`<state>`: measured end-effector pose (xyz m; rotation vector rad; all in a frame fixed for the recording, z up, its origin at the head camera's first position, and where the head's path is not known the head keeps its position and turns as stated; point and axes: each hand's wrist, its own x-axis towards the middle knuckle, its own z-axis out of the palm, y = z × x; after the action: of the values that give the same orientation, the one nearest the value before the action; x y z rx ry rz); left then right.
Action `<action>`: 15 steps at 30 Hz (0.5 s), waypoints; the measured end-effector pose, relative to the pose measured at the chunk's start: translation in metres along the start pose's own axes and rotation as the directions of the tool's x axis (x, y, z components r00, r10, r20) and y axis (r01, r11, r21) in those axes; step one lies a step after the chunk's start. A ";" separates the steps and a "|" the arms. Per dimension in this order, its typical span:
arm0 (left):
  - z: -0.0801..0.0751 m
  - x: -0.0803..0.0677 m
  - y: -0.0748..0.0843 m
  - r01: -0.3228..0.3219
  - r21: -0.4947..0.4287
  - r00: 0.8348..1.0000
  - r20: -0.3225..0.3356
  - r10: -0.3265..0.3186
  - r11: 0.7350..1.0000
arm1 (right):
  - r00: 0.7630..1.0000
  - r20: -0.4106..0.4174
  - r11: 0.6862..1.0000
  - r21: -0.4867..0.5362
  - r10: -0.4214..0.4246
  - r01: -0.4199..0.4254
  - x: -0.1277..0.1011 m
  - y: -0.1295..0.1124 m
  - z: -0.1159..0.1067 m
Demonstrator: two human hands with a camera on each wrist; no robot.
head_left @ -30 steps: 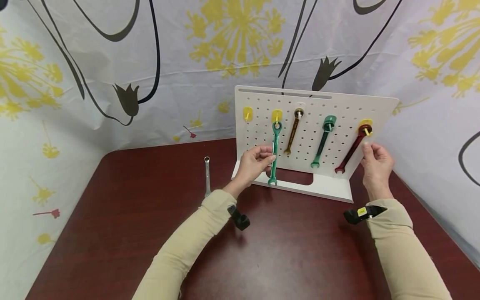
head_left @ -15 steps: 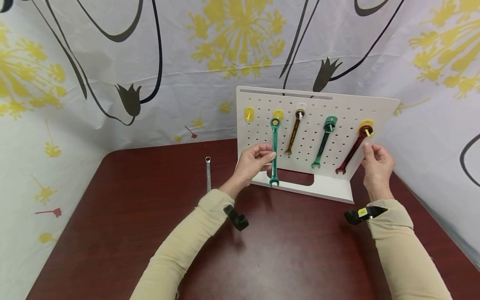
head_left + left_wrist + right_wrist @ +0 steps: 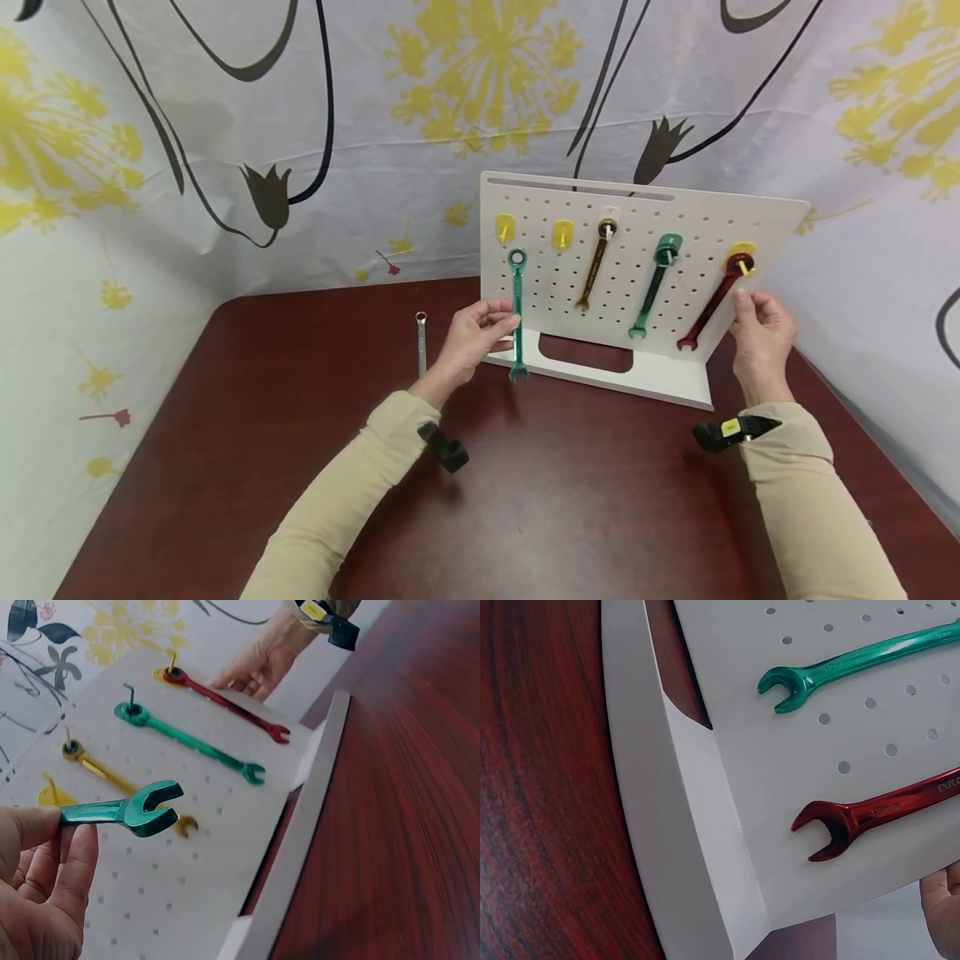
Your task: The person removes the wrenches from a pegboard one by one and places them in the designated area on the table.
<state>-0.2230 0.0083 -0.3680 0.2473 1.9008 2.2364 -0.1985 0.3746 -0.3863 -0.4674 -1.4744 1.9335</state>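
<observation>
Left hand [image 3: 471, 337] pinches the teal wrench [image 3: 517, 315] upright, ring end up, just under the bare yellow hooks [image 3: 505, 227]; right hand [image 3: 761, 329] grips the pegboard [image 3: 705, 221] edge.

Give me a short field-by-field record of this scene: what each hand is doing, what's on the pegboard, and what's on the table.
left hand: pinches the teal wrench by its shaft, upright, off its hook
right hand: at the right edge of the pegboard, beside the red wrench
hanging on pegboard: gold wrench, green wrench, red wrench
bare hooks: two yellow hooks at upper left
table: silver wrench lying left of the pegboard
</observation>
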 end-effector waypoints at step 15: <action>-0.078 -0.008 -0.014 0.120 0.086 0.977 -0.187 -0.102 0.989 | 1.000 -0.013 1.000 0.022 0.004 -0.004 0.001 0.000 -0.001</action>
<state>-0.2341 -0.0660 -0.3948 -0.0524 2.0614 2.1622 -0.1985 0.3757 -0.3862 -0.4719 -1.4435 1.9445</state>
